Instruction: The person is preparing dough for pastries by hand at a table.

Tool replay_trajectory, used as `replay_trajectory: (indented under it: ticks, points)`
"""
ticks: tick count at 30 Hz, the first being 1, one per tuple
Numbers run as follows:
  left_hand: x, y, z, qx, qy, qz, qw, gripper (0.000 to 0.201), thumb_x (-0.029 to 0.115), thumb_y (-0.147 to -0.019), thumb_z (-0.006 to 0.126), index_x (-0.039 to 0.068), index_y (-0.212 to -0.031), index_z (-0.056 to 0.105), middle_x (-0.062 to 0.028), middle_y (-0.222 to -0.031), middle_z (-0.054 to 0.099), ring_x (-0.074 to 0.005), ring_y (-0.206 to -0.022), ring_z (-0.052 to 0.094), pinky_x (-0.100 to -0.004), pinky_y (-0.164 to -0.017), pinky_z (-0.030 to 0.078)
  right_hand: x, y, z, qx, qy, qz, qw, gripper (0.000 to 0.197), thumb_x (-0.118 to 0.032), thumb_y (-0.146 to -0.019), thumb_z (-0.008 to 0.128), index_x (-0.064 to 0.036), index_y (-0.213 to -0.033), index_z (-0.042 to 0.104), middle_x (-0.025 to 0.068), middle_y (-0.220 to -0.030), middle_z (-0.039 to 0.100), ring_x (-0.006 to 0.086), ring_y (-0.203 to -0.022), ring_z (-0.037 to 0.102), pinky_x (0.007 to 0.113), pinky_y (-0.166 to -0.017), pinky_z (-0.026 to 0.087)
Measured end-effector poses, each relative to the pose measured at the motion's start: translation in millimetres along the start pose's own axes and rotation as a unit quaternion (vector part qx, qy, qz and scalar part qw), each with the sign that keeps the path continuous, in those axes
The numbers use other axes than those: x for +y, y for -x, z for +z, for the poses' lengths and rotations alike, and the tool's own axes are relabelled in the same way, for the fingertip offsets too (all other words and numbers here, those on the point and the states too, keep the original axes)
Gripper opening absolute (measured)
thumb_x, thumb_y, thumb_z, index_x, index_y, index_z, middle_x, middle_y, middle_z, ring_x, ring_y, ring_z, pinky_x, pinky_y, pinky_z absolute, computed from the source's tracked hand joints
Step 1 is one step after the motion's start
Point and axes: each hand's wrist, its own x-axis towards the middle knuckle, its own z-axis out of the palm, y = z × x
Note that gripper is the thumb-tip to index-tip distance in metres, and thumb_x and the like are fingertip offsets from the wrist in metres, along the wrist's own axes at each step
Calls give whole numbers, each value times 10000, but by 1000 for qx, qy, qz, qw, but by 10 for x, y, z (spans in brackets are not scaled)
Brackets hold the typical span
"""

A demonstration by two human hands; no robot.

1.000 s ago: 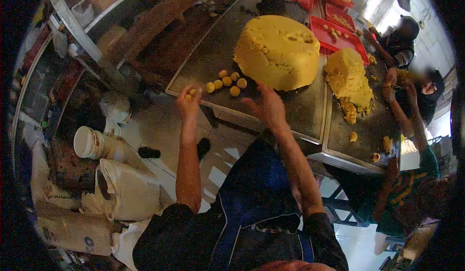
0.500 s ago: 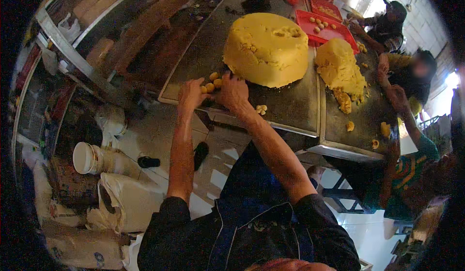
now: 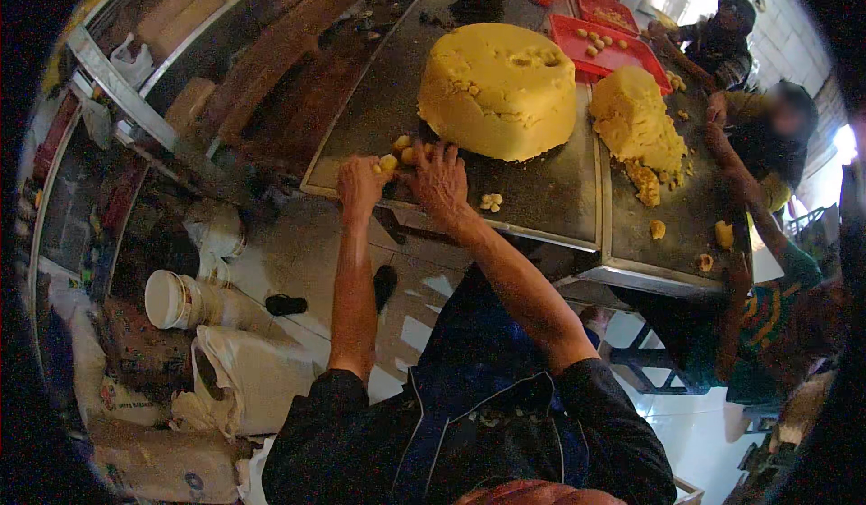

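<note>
While red trays (image 3: pixel 622 50) hold dough balls (image 3: pixel 595 43).

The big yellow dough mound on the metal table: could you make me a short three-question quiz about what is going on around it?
1. True or false: the large round yellow dough mound sits on a red plastic tray.
2. Which hand lies flat on the grey metal table right beside the mound's base?
A. left hand
B. right hand
C. neither
3. Fill in: the small yellow dough balls lie between the two hands and the ____.

Key
1. False; it stands straight on the metal table, and the red plastic tray lies behind it.
2. B
3. mound
</note>
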Motion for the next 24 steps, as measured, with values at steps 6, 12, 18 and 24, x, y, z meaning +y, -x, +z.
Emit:
replay_trajectory:
  ticks: [6, 12, 18, 24]
  points:
    - [-559, -220, 276, 140, -168, 42, 975, 241, 180, -806, 802, 29, -986, 749, -195, -960, 701, -344, -872, 670, -465, -746, 524, -156, -444, 71, 12, -30, -39, 999, 643, -446, -958, 553, -173, -1505, 354, 240, -1329, 505, 414, -1228, 501, 536, -920, 460]
    - [-374, -628, 123, 2, -243, 242, 939, 383, 378, -937, 619, 22, -1012, 737, -182, -905, 719, -341, -759, 654, -453, -719, 509, 97, -812, 431, 40, 0, 1, 999, 327, -268, -854, 650, -4, -1040, 699, 269, -989, 677, 439, -935, 663, 676, -792, 478]
    - [6, -279, 212, -133, -66, 96, 984, 302, 222, -958, 600, -23, -1098, 707, -226, -878, 694, -324, -763, 645, -463, -712, 507, 106, -552, 711, -87, 5, 58, 995, 364, -298, -901, 592, -76, -1186, 635, 198, -1189, 618, 345, -1086, 556, 528, -838, 446]
    - [-168, -267, -119, -208, -96, 95, 969, 422, 344, -988, 575, -56, -1056, 691, -231, -921, 696, -287, -722, 591, -449, -693, 474, -135, -427, 390, -67, 1, 12, 998, 400, -329, -919, 578, -122, -1261, 605, 177, -1229, 583, 367, -1122, 549, 564, -825, 447]
